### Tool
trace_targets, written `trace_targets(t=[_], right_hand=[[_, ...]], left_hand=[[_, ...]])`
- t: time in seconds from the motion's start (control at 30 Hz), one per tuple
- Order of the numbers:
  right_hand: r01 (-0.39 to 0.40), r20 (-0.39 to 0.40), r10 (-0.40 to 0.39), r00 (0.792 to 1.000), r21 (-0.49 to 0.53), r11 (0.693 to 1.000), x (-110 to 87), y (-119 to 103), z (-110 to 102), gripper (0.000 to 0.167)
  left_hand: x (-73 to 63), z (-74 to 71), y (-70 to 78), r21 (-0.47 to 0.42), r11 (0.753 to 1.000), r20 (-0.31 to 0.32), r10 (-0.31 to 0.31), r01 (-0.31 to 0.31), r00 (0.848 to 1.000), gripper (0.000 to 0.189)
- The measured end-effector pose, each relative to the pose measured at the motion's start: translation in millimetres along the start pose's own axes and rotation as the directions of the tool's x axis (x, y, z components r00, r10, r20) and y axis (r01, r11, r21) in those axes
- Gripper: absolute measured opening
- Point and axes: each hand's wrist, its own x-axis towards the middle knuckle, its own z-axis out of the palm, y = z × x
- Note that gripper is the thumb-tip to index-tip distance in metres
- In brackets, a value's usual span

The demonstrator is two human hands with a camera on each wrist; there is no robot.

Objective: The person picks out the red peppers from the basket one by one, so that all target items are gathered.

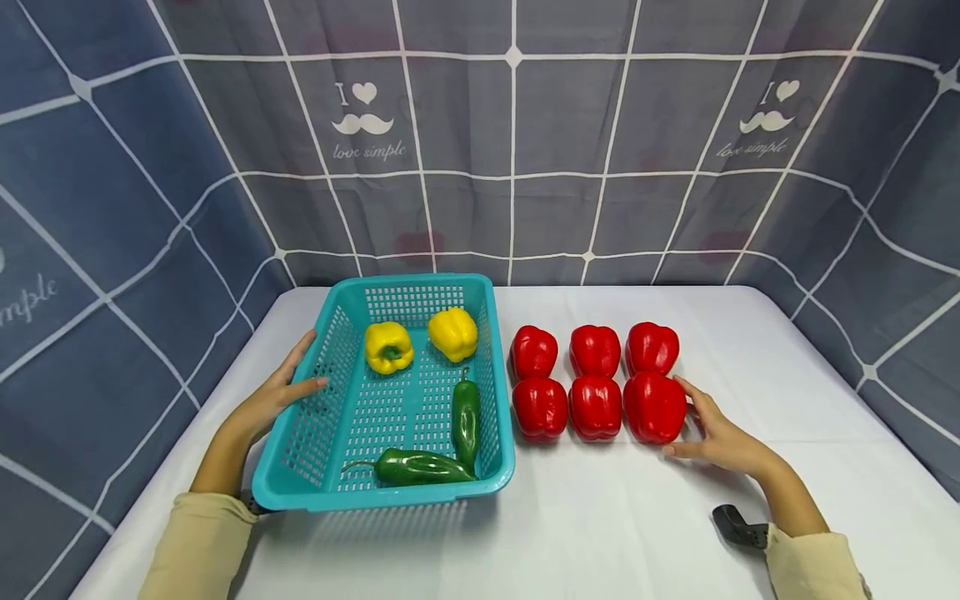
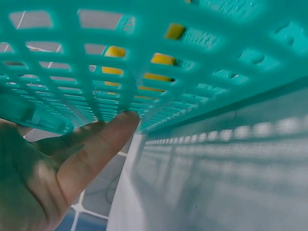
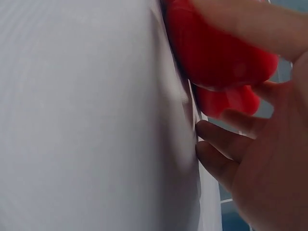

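My left hand (image 1: 273, 396) grips the left rim of a turquoise plastic basket (image 1: 384, 498), thumb over the inner side, fingers along the outside. The slotted wall (image 2: 72, 57) fills the top of the left wrist view. Inside lie two yellow bell peppers (image 1: 389, 347) and two long green peppers (image 1: 422, 468). My right hand (image 1: 716, 437) is at the front right red bell pepper (image 1: 655, 407), thumb on its near side and the other fingers bent around its far side. In the right wrist view the thumb crosses that pepper (image 3: 221, 53), with another red pepper (image 3: 224, 101) beyond.
Several more red bell peppers (image 1: 596, 407) stand in two rows right of the basket on the white-covered table (image 1: 585, 525). Grey and blue checked cloth (image 1: 555, 150) hangs behind and at both sides. A black device (image 1: 738, 527) sits at my right wrist.
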Motion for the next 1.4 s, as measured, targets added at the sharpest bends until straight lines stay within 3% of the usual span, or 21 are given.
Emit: trace_targets(t=[0.17, 0.4, 0.73, 1.0, 1.4], right_hand=[[0.073, -0.006, -0.073, 0.997, 0.022, 0.997, 1.4, -6, 8, 0.111], [0.092, -0.044, -0.094, 0.995, -0.053, 0.994, 1.6, -13, 14, 0.108], [0.129, -0.029, -0.130, 0.991, -0.052, 0.990, 2.3, -17, 7, 0.110], [0.159, -0.035, -0.161, 0.986, -0.065, 0.985, 2.7, -18, -4, 0.107], [0.113, -0.005, -0.113, 0.994, -0.022, 0.993, 8.0, -19, -1, 0.104]], left_hand=[[-3.5, -0.6, 1.5, 0.010, 1.000, -0.010, -0.016, 0.016, 1.000, 0.083], [-6.4, -5.0, 9.3, 0.033, 0.999, -0.017, 0.001, -0.001, 1.000, 0.084], [-8.2, -3.1, 8.6, 0.004, 1.000, -0.029, -0.005, 0.005, 1.000, 0.084], [-2.0, 2.7, 3.1, 0.008, 1.000, -0.020, -0.011, 0.011, 1.000, 0.083], [-0.8, 1.8, 4.7, 0.001, 1.000, -0.035, -0.011, 0.011, 0.999, 0.084]])
